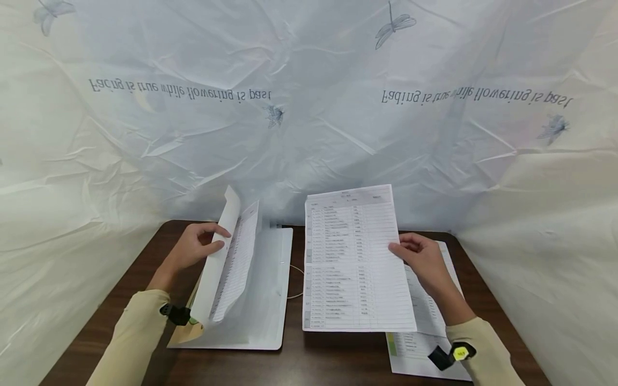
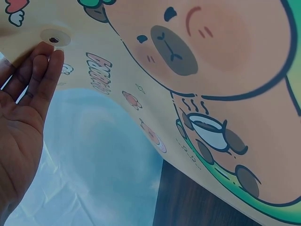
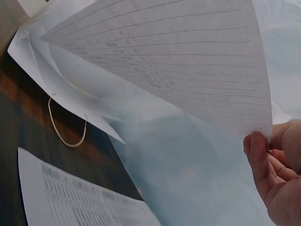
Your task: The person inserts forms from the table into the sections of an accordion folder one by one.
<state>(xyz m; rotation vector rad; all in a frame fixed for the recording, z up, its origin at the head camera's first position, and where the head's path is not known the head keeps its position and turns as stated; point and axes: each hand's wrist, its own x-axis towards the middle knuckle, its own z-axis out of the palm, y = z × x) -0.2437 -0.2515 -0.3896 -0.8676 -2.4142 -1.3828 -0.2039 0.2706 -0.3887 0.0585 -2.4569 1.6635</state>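
1. Pinching the white printed table sheet [image 1: 354, 262] by its right edge, my right hand [image 1: 422, 260] lifts it over the dark wooden tabletop [image 1: 294, 364].
2. I judge it light, floppy, easily creased.
3. My left hand [image 1: 195, 249] grips the white cartoon-backed envelope's flap [image 1: 219, 262], near the left edge.

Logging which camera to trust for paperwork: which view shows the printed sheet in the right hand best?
The head view: the whole printed sheet shows, its edge pinched by the right hand. The right wrist view gives only its underside at a steep angle. The left wrist view misses it, showing the cartoon folder flap instead.
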